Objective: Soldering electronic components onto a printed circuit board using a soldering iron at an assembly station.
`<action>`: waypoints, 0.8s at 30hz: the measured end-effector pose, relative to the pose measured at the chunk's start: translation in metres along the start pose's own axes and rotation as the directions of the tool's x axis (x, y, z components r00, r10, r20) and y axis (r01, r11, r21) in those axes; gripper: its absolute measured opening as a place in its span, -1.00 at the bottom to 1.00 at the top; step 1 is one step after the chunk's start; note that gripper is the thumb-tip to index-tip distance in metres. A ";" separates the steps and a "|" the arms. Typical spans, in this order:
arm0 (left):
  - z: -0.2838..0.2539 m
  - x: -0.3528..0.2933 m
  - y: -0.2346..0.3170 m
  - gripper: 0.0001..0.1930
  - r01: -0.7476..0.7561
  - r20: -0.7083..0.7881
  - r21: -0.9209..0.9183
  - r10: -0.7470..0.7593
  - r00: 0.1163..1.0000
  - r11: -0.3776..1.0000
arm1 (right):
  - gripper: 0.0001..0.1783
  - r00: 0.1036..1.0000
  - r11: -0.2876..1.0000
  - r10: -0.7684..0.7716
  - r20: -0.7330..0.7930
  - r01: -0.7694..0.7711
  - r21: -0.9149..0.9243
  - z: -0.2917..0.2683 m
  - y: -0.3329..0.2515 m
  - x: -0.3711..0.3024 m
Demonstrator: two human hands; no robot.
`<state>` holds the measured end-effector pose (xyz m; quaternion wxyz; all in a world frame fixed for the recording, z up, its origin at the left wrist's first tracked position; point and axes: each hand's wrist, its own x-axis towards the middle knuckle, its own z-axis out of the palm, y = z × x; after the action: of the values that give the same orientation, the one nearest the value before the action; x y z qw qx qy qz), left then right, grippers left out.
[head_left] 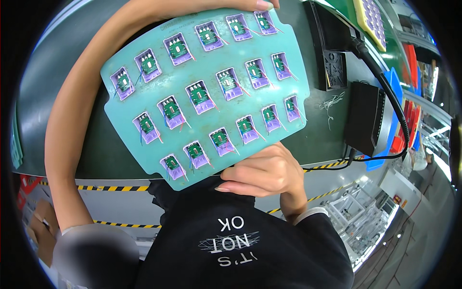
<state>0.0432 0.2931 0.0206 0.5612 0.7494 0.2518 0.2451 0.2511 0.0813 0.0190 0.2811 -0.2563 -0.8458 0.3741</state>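
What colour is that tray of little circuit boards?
The tray is light teal, clearest in the head view.

One head-worn fisheye looks down, close above the workbench (322, 142).

Left grip (236, 4): partly cut off by top edge. Right grip (269, 171): some fingertips hidden; contact with underside of tray (175, 82), cannot tell. Counter (317, 139) beneath tray, hidden. Left sleeve (98, 255): blurred. Boards (177, 47): fine detail too small.

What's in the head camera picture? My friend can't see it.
A person's left hand holds the far edge of a teal tray, right hand at its near edge; purple cases in it carry green circuit boards and thin wires.
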 end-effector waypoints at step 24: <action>-0.013 0.035 -0.063 -0.77 -0.557 0.058 -0.596 0.723 0.689 0.578 | -0.53 0.422 0.914 0.302 -0.855 -0.382 0.134 -0.104 0.014 -0.004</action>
<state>0.0546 0.3404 -0.0341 0.6479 0.6287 -0.2052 0.3779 0.3262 0.1378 0.0659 0.5717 -0.5850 -0.5353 0.2105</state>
